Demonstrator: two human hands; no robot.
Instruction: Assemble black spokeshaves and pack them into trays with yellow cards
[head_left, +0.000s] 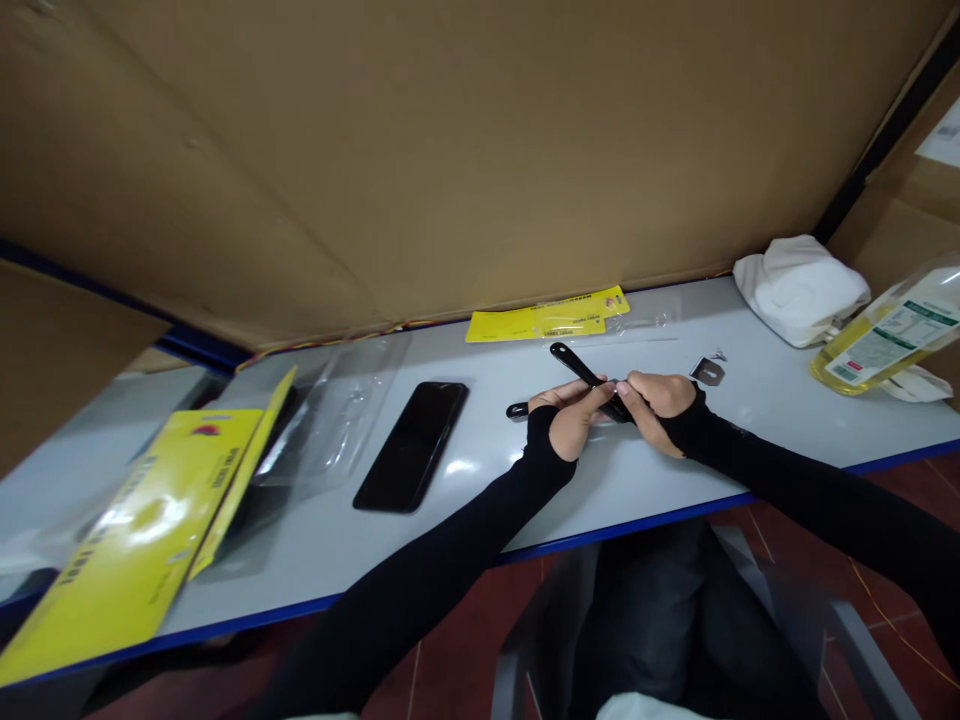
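Observation:
A black two-handled tool, by its shape a spokeshave (574,362), is held just above the table. My left hand (574,415) is closed around its middle, and one handle sticks out beyond the fingers on each side. My right hand (658,402) meets it there, thumb and forefinger pinched at the tool's centre. Whatever small part lies in that pinch is mostly covered by the fingers. Right of my hands lies a small metal blade (706,372) with a slot in it. Tiny metal pieces (718,355), probably screws, rest just behind the blade.
Yellow cards and clear plastic packaging (540,320) lie along the back cardboard wall. A black phone (412,445) is left of my hands. More yellow packages (142,530) cover the left end. At right are a white cloth bundle (799,290) and a bottle of yellow liquid (889,335).

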